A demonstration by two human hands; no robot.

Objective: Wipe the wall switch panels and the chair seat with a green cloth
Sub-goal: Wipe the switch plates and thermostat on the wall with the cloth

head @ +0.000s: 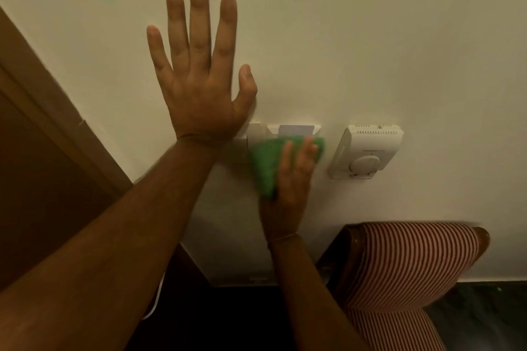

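Note:
My right hand (pixel 291 188) presses a green cloth (pixel 266 165) flat against a white wall panel (pixel 293 129) that holds a card in its top slot; the cloth hides most of that panel. A second white switch panel (pixel 252 134) sits just left of it, partly behind my left wrist. My left hand (pixel 199 74) lies flat on the wall above the panels, fingers spread, holding nothing. Below right stands the chair (pixel 413 262) with red-and-white striped upholstery; only its backrest and a strip of the seat show.
A white thermostat (pixel 368 151) with a round dial is mounted to the right of the panels. A brown wooden door frame (pixel 51 128) runs along the left. A white skirting board (pixel 242 265) and dark floor (pixel 484 316) lie below.

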